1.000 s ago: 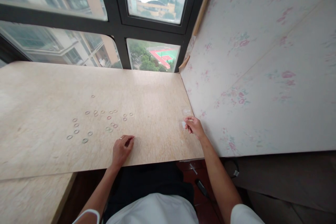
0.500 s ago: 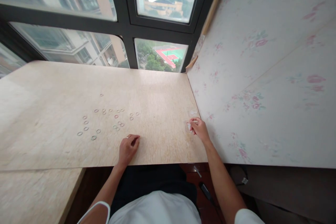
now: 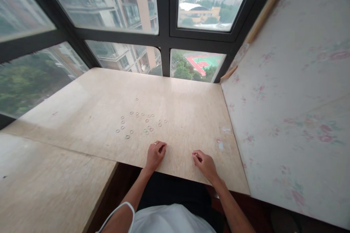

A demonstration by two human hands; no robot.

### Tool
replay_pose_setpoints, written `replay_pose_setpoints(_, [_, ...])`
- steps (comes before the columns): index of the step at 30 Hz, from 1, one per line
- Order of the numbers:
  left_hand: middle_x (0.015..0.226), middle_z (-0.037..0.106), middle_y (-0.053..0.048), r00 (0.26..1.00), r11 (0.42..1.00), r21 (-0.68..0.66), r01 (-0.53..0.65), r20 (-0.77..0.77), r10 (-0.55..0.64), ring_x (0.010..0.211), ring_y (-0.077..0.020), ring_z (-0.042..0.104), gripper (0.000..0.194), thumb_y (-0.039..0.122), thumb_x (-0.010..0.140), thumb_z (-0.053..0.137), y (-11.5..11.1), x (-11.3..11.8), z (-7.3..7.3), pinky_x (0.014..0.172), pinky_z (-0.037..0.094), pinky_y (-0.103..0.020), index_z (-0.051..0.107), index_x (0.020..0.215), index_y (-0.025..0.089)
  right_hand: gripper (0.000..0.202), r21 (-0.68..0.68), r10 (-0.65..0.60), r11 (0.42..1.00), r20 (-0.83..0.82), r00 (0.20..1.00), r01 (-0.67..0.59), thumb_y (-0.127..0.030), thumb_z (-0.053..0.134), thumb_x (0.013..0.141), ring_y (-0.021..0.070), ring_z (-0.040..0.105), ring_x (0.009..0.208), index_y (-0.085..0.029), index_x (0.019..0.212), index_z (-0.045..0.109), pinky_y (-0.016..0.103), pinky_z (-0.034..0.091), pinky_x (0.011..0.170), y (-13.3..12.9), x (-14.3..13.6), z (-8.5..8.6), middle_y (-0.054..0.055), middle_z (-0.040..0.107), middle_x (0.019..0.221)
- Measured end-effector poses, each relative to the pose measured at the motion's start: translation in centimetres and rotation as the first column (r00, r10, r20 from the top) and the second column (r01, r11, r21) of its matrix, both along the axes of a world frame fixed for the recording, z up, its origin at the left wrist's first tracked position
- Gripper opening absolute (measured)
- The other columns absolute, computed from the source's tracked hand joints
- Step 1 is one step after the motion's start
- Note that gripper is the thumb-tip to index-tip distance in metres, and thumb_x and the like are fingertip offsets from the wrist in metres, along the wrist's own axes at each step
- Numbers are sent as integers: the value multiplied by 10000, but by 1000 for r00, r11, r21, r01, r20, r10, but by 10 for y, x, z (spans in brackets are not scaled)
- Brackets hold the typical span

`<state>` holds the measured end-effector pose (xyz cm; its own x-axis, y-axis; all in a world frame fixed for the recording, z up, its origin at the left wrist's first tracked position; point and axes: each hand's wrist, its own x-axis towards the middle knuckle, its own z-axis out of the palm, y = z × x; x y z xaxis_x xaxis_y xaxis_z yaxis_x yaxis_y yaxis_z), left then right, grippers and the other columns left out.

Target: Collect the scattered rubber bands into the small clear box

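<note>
My left hand [image 3: 156, 156] rests near the front edge of the countertop [image 3: 188, 105]. Its thumb and fingertips are pinched together, and anything between them is too small to make out. To the right, my right hand [image 3: 204, 164] hovers over or touches the counter, also closed in a pinch with its contents unclear. Several small thin rings lie scattered beyond my left hand, among them a red ring [image 3: 147, 121], a greenish ring [image 3: 127, 137] and a lone ring [image 3: 137, 99] farther back.
Two small clear plastic pieces, one nearer [image 3: 220, 145] and one farther [image 3: 225, 130], lie by the floral wall [image 3: 306, 109] on the right. Dark-framed windows [image 3: 164, 38] border the back. A second counter section [image 3: 49, 182] extends at the lower left.
My right hand has left the plastic piece near the wall and come left, closer to my left hand. The camera has turned left. My left hand stays pinched near the counter's front edge.
</note>
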<state>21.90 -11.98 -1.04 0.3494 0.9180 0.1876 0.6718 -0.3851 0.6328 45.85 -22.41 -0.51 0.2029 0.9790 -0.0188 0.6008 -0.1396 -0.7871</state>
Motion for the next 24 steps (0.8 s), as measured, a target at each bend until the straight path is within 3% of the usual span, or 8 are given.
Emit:
replay_pose_setpoints(3, [846,670,-65,1000,1000,-16,-23,9,23,781,-194,604,171,211,858,498,-1,2,0,746,441,-349,665,881,182,236,109,-64,993,198,978,43,-343,471,888,196,657,645,-223,890,675,269,456,609,-8,-13,-8,39,705,721])
replay_pose_setpoints(9, [846,675,-51,987,989,-141,-44,145,65,706,-156,609,185,242,843,509,7,0,3,672,486,-297,663,926,182,263,171,-39,985,194,980,6,-319,442,911,196,655,671,-198,878,673,281,469,639,-18,-14,-14,62,708,767])
replay_pose_setpoints(13, [898,681,-52,960,978,-155,-136,222,169,679,-140,614,210,282,837,501,34,-12,15,610,501,-265,660,930,179,254,189,-35,982,188,981,-1,-304,446,914,202,656,697,-190,875,670,295,480,656,-19,-14,-16,73,707,789])
replay_pose_setpoints(16, [931,691,-58,930,954,-102,-281,217,297,689,-148,622,232,313,827,511,63,-28,25,626,509,-273,670,930,179,245,209,-52,978,174,983,14,-295,451,913,208,656,724,-194,879,671,310,492,676,-21,-16,-17,82,708,812])
replay_pose_setpoints(20, [883,696,-57,936,938,-59,-341,67,345,629,-153,598,259,308,798,540,94,-51,38,663,499,-299,697,958,177,238,222,-68,975,167,984,29,-294,452,915,216,649,752,-195,881,666,332,503,695,-25,-18,-18,89,701,827])
replay_pose_setpoints(24, [839,703,-48,963,970,-132,-204,-203,175,725,-202,632,241,335,744,622,96,-60,48,706,482,-319,730,920,211,236,221,-75,974,167,983,37,-289,449,914,216,644,762,-201,893,667,339,504,704,-26,-19,-18,88,696,833])
